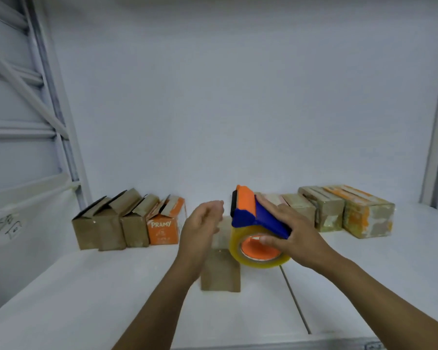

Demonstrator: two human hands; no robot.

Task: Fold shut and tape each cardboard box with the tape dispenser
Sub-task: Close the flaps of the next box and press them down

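A brown cardboard box stands in the middle of the white table, its top flaps folded down. My right hand grips the blue and orange tape dispenser, whose clear tape roll sits at the box's top right edge. Just left of the dispenser, my left hand hovers with straight fingers over the box's left side; I cannot tell whether it touches the box. It holds nothing.
Several open boxes, one orange and marked PRAMY, stand in a row at the back left. Several taped boxes line the back right. A metal rack frame rises at the left. The table has a seam right of centre.
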